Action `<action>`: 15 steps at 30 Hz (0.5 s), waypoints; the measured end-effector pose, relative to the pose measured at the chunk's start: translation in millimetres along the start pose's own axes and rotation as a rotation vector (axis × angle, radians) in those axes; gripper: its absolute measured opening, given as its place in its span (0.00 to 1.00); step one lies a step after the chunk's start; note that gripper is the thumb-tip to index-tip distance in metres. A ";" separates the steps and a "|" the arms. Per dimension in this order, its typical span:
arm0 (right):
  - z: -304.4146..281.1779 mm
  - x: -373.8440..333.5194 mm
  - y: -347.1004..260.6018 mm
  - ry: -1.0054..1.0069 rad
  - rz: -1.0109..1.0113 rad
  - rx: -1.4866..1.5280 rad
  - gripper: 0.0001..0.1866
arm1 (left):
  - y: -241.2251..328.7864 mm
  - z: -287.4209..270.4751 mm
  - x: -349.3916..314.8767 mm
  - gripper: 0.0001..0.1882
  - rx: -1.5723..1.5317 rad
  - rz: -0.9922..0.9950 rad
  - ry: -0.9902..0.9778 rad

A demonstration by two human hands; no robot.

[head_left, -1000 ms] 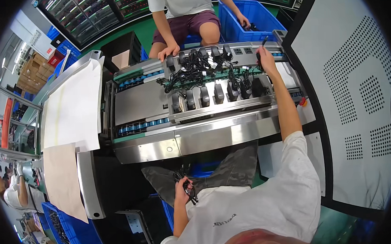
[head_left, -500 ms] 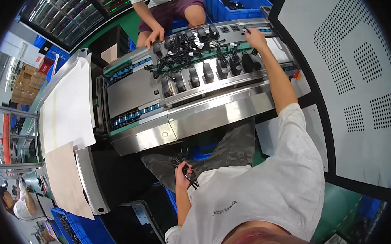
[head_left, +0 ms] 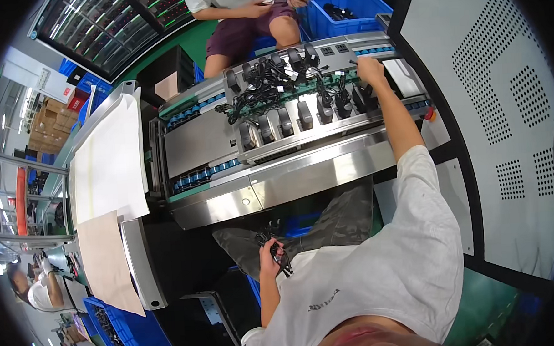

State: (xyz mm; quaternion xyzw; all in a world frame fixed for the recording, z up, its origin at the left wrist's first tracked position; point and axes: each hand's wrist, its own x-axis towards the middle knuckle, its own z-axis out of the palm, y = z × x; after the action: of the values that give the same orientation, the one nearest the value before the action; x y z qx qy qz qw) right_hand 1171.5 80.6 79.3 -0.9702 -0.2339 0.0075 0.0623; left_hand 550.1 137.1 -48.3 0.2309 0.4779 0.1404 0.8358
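My left hand is closed around a bundle of black cables over my lap. My right hand reaches to the right end of a metal fixture, its fingers pinched; a small dark tip shows at them, too small to name. Along the fixture's near side stands a row of black power adapters. More adapters stand along the far side, with tangled black cords heaped between the rows. Beside my right wrist is the last adapter of the near row, partly hidden.
Across the line sits a person, holding a dark object near a blue bin. A red stop button is right of my forearm. White sheets cover a surface at left. A perforated white panel stands at right.
The person opposite has drawn their hands back from the adapters and now holds a dark object. My right hand has come slightly nearer. My left hand keeps the cables. The whole view has shifted slightly.
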 end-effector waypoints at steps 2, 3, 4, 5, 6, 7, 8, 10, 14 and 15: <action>1.6 0.6 2.2 0.028 0.009 -0.067 0.10 | 1.3 0.8 0.0 0.06 0.011 0.002 0.006; 2.6 -0.5 4.5 0.025 -0.006 -0.036 0.10 | 1.5 0.5 -0.1 0.06 0.011 -0.002 0.010; 3.8 -1.9 6.4 0.022 -0.021 -0.005 0.10 | 1.5 -0.1 -0.6 0.06 0.012 -0.007 0.015; 5.5 -0.3 8.2 0.022 -0.037 0.026 0.10 | 2.0 1.1 0.0 0.06 0.010 -0.009 0.018; 7.3 1.8 8.8 0.019 -0.034 0.026 0.10 | 2.2 2.3 0.3 0.06 0.013 -0.012 0.019; 9.3 4.1 8.7 0.022 -0.040 -0.017 0.10 | 1.9 3.4 0.3 0.06 0.015 -0.011 0.016; 11.5 6.2 8.7 0.025 -0.047 -0.061 0.10 | 1.5 4.5 0.4 0.06 0.016 -0.010 0.013; 15.2 5.4 6.7 0.020 -0.056 -0.102 0.10 | 1.6 4.5 -0.1 0.06 0.019 -0.011 0.018; 10.3 2.9 9.0 0.064 -0.003 0.028 0.11 | 0.4 5.7 1.3 0.06 0.038 -0.001 0.045; 10.4 4.3 10.9 0.059 -0.021 0.014 0.11 | 1.6 5.8 2.7 0.07 0.054 -0.006 0.047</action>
State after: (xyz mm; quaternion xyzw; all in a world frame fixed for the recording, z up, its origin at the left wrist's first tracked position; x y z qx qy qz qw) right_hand 1179.8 74.1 67.7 -0.9671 -0.2419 -0.0203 0.0759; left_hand 556.4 138.3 -46.9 0.2484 0.5018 0.1304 0.8182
